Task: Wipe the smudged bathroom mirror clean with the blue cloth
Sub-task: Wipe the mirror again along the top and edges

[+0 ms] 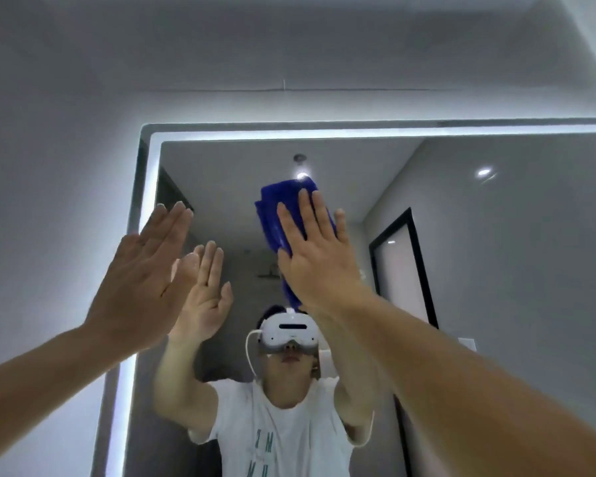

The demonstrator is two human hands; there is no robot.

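Cloth (283, 218): blue, folded into a pad, flat against the mirror (530, 256) in its upper middle, below the lit top edge. A tail of it hangs down past the wrist.

Right hand (319, 259): laid flat over the cloth, fingers (305, 208) straight and slightly spread, pressing it to the glass. No curl, no pinch. Cloth shows above and to the left of the hand.

Left hand (141, 280): raised, flat, fingers (172, 222) straight and together, holding nothing. It is near the mirror's left edge, with its reflection just beside it. Cannot tell whether it touches the glass.

Mirror: large, with a glowing light strip (324, 135) along the top and left sides and grey wall (83, 80) around it. The glass reflects a person in a white T-shirt wearing a white headset (288, 333), and a dark-framed door (403, 270) behind. Smudges are too faint to make out.

Step, as I judge it: wiping is in hand, on the upper part of the glass. How much is already clean cannot be read from the surface.

Next move calls for firm, even palm pressure, so the cloth slides with the hand rather than bunching or slipping from under the straight fingers. Strokes should overlap, going out toward the corners and then downward.
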